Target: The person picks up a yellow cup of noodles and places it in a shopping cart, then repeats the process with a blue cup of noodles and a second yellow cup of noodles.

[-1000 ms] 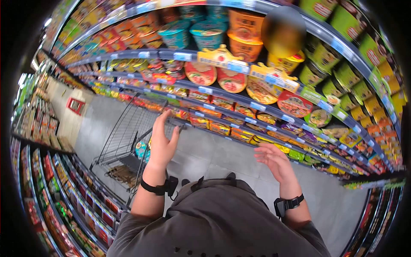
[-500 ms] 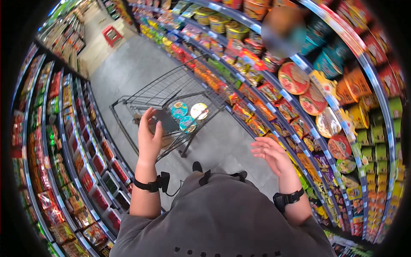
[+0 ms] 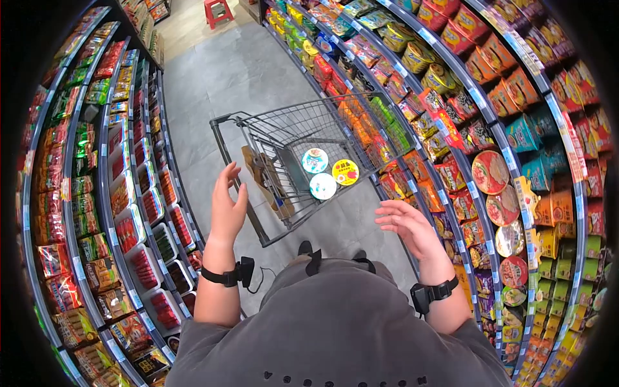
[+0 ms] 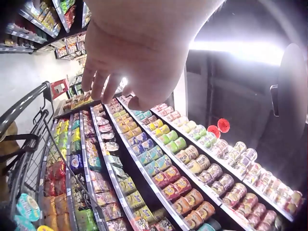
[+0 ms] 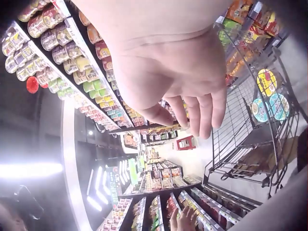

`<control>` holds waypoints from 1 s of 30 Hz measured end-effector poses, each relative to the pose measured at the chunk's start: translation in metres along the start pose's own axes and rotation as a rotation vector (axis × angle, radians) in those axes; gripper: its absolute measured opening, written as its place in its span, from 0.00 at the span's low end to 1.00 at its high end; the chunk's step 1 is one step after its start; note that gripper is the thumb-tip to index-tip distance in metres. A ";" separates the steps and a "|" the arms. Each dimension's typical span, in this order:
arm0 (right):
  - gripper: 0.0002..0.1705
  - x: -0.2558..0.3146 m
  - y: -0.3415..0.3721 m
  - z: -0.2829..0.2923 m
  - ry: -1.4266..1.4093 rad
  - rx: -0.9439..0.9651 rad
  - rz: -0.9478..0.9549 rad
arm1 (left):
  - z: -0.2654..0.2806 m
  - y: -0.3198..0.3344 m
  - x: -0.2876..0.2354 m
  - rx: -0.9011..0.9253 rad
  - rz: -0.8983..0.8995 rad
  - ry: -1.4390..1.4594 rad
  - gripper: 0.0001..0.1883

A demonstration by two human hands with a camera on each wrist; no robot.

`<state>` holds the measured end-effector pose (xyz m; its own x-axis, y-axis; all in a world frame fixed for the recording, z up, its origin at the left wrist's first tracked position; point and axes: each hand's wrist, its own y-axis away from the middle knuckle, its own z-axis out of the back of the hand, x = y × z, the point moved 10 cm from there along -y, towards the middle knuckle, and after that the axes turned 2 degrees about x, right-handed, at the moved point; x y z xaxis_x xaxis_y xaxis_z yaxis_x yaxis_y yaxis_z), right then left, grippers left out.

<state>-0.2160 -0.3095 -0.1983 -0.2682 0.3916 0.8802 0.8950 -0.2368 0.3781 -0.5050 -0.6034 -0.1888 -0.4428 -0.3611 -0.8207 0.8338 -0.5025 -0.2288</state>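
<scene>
My left hand (image 3: pixel 227 206) is raised beside the push bar (image 3: pixel 235 174) of a wire shopping cart (image 3: pixel 303 116), thumb apart from the fingers and nothing held. On the other side, my right hand (image 3: pixel 412 229) hovers off the cart's near right side, fingers loosely extended and empty. Inside the cart sit three round tubs: two with pale teal-and-white lids (image 3: pixel 314 160) and one with a yellow lid (image 3: pixel 345 172). A brown flat item (image 3: pixel 261 174) shows behind the push bar. In the right wrist view the tubs' lids (image 5: pixel 267 82) show through the wire.
Snack packets fill the left shelves (image 3: pixel 97 193). Instant noodle tubs and bags line the right shelves (image 3: pixel 496 171), their lower edge close to the cart. Grey floor (image 3: pixel 193 84) runs up the aisle to a red stool (image 3: pixel 217 11).
My view has turned left from the noodle shelves to the aisle, bringing the cart from the left to front and centre. Both hands stay raised and empty.
</scene>
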 end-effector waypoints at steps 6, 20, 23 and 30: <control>0.24 -0.001 -0.032 -0.007 0.053 0.020 -0.067 | -0.001 0.003 0.036 -0.006 0.087 0.011 0.27; 0.21 0.002 -0.168 0.066 -0.025 0.088 -0.179 | -0.071 -0.063 0.053 0.047 0.227 -0.010 0.27; 0.21 0.003 -0.206 0.087 -0.030 0.095 -0.227 | -0.109 -0.086 0.071 0.094 0.291 0.013 0.27; 0.20 -0.069 -0.306 0.138 -0.131 0.085 -0.420 | -0.238 -0.120 0.157 0.229 0.449 0.011 0.29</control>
<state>-0.4218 -0.1415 -0.4144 -0.5721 0.5490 0.6094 0.7456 0.0384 0.6653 -0.5959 -0.4128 -0.4154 -0.0521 -0.5738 -0.8174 0.8468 -0.4593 0.2684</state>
